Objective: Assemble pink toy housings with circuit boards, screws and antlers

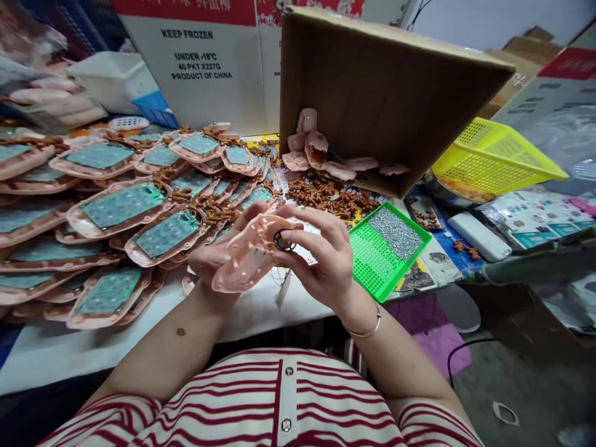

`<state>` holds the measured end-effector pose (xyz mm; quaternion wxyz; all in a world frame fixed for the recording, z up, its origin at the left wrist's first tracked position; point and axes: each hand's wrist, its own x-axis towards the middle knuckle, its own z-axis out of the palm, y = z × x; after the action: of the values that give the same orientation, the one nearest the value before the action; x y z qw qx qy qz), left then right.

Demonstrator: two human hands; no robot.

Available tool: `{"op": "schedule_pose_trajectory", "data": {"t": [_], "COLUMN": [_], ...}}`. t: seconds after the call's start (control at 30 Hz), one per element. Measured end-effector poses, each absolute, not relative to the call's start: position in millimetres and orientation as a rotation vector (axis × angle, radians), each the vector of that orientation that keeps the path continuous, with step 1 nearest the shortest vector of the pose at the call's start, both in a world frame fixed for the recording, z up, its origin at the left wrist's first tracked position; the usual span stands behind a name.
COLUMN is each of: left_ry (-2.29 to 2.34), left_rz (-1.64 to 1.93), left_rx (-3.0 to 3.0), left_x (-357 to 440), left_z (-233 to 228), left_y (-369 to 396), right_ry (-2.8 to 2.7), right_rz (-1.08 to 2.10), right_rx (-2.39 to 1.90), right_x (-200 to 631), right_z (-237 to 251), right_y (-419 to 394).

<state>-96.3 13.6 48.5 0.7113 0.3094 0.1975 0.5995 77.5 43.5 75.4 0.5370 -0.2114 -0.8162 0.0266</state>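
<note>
My left hand is closed around a pink plastic shell, tilted up with its hollow, pegged inside facing me. Between the thumb and fingers of my right hand is a small round black part, like a ring with an open frame. It sits against the upper right of the shell; whether it is seated there I cannot tell. Just left of my hands lie stacked pink shells with green circuit boards in them. Small brown branched plastic pieces are heaped beyond my hands.
A green perforated tray with small metal screws lies to the right. Behind stands a cardboard box on its side, pink shells at its mouth. A yellow basket is at far right, a white bin at back left.
</note>
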Motion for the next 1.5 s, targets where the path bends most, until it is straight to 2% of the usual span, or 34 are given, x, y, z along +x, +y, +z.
{"op": "schedule_pose_trajectory", "data": {"t": [0.07, 0.17, 0.43, 0.77, 1.0, 1.37, 1.5], "left_ry": [0.385, 0.397, 0.366, 0.392, 0.268, 0.322, 0.372], "left_rz": [1.390, 1.406, 1.302, 1.091, 1.199, 1.143, 1.176], "left_rx": [0.654, 0.647, 0.670, 0.747, 0.714, 0.812, 0.779], "left_x": [-93.2, -90.7, -83.1, -81.9, -79.9, -80.9, -77.3], "left_z": [47.6, 48.5, 45.8, 51.2, 43.7, 52.5, 52.2], "left_y": [14.8, 18.9, 21.4, 15.8, 24.1, 20.0, 19.9], "right_ry": [-1.922, -1.998, -2.147, -1.984, -1.953, -1.972, -2.038], "right_rz": [-0.003, 0.066, 0.082, -0.001, -0.014, -0.241, -0.410], "right_rx": [-0.652, -0.758, -0.740, -0.664, -0.647, -0.762, -0.762], "right_x": [74.7, 78.1, 93.6, 94.5, 93.0, 94.3, 94.3], "right_z": [69.1, 65.6, 73.2, 65.6, 64.0, 65.6, 65.7], "right_y": [45.8, 44.2, 43.1, 34.6, 33.3, 33.6, 30.2]}}
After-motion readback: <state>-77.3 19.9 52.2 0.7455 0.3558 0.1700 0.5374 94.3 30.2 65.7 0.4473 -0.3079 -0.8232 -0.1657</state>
